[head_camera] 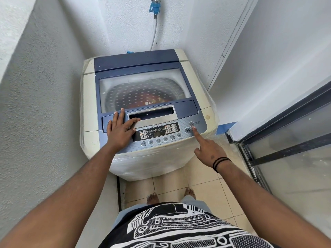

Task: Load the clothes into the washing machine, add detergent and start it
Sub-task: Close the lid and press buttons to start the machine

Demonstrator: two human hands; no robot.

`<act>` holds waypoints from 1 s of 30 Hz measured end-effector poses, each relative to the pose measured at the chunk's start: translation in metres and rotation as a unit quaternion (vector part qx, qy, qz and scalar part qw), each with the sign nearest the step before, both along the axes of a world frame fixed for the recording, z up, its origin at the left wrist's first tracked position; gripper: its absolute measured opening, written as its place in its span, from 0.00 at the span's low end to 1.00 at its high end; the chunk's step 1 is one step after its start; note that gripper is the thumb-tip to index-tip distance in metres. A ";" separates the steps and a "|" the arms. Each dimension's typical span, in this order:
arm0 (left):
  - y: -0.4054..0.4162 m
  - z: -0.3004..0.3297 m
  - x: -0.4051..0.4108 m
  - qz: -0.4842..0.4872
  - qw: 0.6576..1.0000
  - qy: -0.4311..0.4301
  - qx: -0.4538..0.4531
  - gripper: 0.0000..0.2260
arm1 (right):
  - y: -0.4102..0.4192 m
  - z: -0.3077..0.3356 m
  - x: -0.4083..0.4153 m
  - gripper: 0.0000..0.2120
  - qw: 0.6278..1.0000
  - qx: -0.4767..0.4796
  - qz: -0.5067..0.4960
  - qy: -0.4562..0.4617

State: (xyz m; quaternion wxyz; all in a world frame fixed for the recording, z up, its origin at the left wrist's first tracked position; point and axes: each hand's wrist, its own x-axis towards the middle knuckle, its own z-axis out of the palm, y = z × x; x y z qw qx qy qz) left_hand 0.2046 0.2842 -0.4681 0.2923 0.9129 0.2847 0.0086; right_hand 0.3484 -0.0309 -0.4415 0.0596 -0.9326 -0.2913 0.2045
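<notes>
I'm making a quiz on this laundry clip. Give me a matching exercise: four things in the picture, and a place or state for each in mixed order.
1. lid
2. left hand
3. right hand
4. blue tap

A. on the wall behind the machine
B. flat on the panel's left part
C. shut, clothes showing through its window
D. forefinger at the start/pause button

Pairs: 1-C, 2-B, 3-D, 4-A

I am standing in a narrow alcove with rough white walls, beige floor tiles, and a dark-framed glass door at my right.
</notes>
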 end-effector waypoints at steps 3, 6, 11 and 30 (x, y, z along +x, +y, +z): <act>0.000 0.000 0.000 0.000 1.000 0.001 0.000 0.20 | -0.003 -0.003 0.002 0.41 1.000 -0.011 0.012 -0.006; 0.000 0.000 0.000 0.001 1.000 0.002 -0.001 0.20 | -0.003 -0.006 0.003 0.41 1.000 -0.015 0.023 -0.011; -0.001 0.002 0.000 0.002 1.000 0.003 -0.006 0.20 | -0.001 -0.011 0.004 0.41 0.999 -0.027 0.040 -0.001; -0.002 0.002 0.000 0.006 1.000 -0.003 0.002 0.21 | 0.006 0.001 0.006 0.41 0.995 -0.083 0.047 -0.006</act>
